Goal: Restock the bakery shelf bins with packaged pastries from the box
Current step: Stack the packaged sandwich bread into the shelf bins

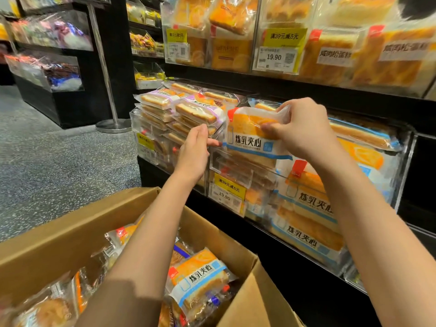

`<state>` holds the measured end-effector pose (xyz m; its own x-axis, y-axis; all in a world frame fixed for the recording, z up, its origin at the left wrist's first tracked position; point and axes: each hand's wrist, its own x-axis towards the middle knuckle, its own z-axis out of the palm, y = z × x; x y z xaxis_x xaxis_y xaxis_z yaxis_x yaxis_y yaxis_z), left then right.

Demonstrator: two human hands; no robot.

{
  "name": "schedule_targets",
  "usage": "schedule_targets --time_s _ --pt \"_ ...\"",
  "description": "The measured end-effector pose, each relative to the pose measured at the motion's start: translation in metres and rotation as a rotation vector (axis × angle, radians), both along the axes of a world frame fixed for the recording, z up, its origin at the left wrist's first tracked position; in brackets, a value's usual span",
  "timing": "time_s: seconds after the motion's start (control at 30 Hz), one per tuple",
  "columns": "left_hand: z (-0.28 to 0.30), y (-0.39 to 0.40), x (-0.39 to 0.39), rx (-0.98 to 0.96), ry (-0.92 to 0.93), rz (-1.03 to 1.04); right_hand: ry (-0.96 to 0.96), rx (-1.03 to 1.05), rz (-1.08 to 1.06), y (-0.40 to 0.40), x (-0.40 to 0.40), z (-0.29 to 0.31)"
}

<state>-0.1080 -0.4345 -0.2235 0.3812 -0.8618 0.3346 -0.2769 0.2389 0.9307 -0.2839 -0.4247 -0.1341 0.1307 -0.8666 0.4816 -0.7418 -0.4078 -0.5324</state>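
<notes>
Pastry pack (250, 135) upright, label facing out, pinched by right hand (304, 131).

Your way into the clear bin (398, 161) is narrow: the black shelf edge (306, 90) hangs just above it, and blue-banded packs (361, 133) already fill it to the brim. The pack (250, 135) your right hand (304, 131) pinches stands across the bin's left end. Your left hand (194, 149) sits against the neighbouring bin (141, 128), heaped with purple-striped packs (195, 112). Below, the cardboard box (70, 232) is open-topped, your forearms crossing over it. Left of the shelving, the floor (59, 161) lies open up to a metal post (113, 123).
</notes>
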Motion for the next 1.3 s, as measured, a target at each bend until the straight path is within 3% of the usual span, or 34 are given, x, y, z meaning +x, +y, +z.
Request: schedule_targets --time_s 0.2,0.37,0.47,0.6,0.73,0.83,1.13,1.3 --pt "0.004 0.004 -0.003 -0.070 -0.004 0.064 0.108 0.123 -0.007 -0.007 0.012 0.010" --pt "0.005 0.006 -0.001 -0.036 -0.040 0.078 0.226 0.006 -0.019 -0.016 0.034 -0.014" --pt "0.006 0.010 -0.004 -0.024 -0.146 0.059 0.231 0.064 0.002 -0.012 0.026 -0.016" --pt "0.013 0.013 -0.005 -0.005 -0.280 -0.006 0.462 0.078 0.019 -0.004 0.008 -0.005" --pt "0.022 0.016 -0.011 0.064 -0.749 0.030 0.529 0.030 0.033 -0.002 0.008 -0.010" --pt "0.018 0.018 -0.015 0.157 -0.937 0.151 0.522 -0.068 0.066 -0.002 0.013 -0.022" --pt "0.022 0.024 -0.020 0.242 -1.029 0.227 0.691 -0.050 0.057 -0.005 0.019 -0.027" --pt "0.012 0.023 -0.019 0.031 -1.176 0.084 0.699 -0.103 0.030 0.003 0.020 -0.025"
